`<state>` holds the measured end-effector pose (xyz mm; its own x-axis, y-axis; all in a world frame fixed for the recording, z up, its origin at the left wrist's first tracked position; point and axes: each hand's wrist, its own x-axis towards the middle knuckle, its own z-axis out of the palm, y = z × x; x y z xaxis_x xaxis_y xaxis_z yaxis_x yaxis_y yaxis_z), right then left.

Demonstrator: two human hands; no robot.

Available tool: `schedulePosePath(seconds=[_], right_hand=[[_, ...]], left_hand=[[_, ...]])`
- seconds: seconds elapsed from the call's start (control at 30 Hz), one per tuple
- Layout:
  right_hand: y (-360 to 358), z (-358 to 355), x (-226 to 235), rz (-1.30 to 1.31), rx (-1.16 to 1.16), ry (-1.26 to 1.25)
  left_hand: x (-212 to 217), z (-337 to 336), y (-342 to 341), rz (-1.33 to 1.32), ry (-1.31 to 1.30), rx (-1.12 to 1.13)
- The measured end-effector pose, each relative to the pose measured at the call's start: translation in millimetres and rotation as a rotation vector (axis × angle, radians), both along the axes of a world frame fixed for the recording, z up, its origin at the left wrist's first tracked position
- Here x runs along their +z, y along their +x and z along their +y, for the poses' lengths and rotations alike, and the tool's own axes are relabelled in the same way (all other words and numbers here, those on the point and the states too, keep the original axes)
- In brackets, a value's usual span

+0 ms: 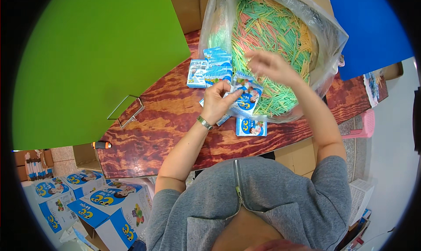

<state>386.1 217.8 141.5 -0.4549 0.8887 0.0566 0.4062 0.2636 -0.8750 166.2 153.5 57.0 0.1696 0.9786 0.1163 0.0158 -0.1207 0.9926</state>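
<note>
My left hand [218,103], with a metal watch on its wrist, pinches a blue-and-white printed packet [247,95] at its left edge, thumb on top. My right hand [270,67] is over a big heap of thin green, yellow and pink sticks [272,32]; its fingers are smeared by motion, so I cannot tell what they hold. The sticks lie in a clear plastic bag [335,36] lining a cardboard box. Several like packets [218,65] are piled left of the bag, partly behind my left hand. Another packet [251,127] lies flat near the table's front edge.
The wood-patterned table [162,119] carries a wire stand [128,111] and an orange-black tool [101,145] at its left. Green [101,62] and blue [368,27] panels rise on both sides. Printed cartons [109,203] stand lower left; a pink plastic stool [365,125] is at right.
</note>
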Motion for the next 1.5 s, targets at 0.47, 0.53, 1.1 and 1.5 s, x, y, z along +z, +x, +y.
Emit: schedulePosePath(seconds=[0.47,0.53,1.1,1.5], right_hand=[[-10.4,41.3,-43.1,-0.927,-0.240,0.179],[-16.9,44.9,-45.4,-0.899,-0.267,0.181],[27.8,48.1,-27.9,-0.455,-0.188,0.079],[45.8,4.7,-29.8,0.528,0.038,-0.806]], left_hand=[[3.2,-3.1,-8.5,-0.099,-0.066,0.033],[2.7,-2.3,-7.4,-0.098,-0.049,0.039],[33.7,23.8,13.5,-0.172,-0.063,0.041],[43.4,60.7,63.7,-0.483,-0.250,-0.417]])
